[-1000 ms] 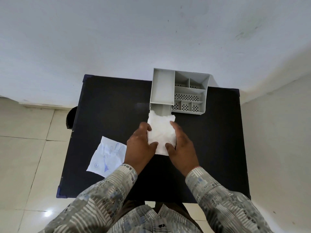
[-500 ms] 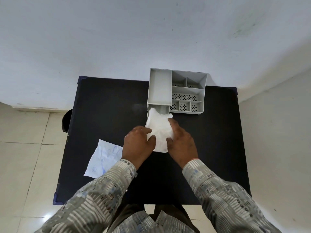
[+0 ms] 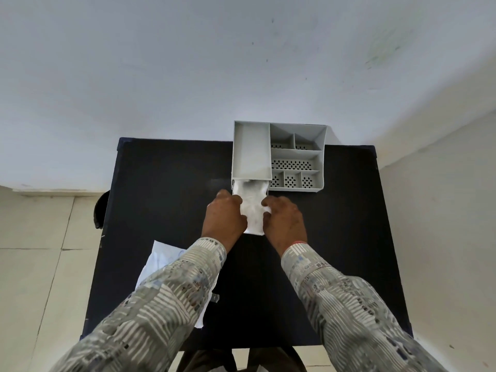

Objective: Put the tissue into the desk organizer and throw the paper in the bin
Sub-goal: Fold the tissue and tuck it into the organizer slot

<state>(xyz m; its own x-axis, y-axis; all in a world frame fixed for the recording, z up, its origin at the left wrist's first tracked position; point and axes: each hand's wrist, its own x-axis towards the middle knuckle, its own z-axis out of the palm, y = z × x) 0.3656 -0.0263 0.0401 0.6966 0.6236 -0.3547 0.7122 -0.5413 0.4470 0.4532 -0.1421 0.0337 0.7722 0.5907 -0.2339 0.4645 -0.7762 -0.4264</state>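
1. Lying on the black table (image 3: 166,183) as a white tissue (image 3: 252,210), far end reaching into the low front opening of the grey desk organizer (image 3: 279,155); showing only a narrow strip between the two hands, with both side edges covered; hard to tell how deep the far end is sitting inside the opening.
2. Pinching the tissue's left edge with the left hand (image 3: 225,217), knuckles up and fingers curled down over the sheet; fingertips hidden beneath the hand, so the exact contact is hard to make out.
3. Gripping the right edge with the right hand (image 3: 284,221), fingers bent inward onto the tissue and a small white fold bunching at the fingertips; both wrists angling toward each other from patterned sleeves (image 3: 346,299).
4. Standing at the table's far edge against the wall (image 3: 188,63), the organizer showing one long plain compartment on the left and several small perforated ones on the right.
5. Lying near the table's left front, well apart from the tissue, a sheet of paper (image 3: 163,257) with faint blue marks; mostly hidden under the left sleeve, with markings too faint to read.
6. Peeking out past the table's left edge, a dark rounded shape (image 3: 100,209) on the tiled floor; mostly cut off by the tabletop, so impossible to identify.
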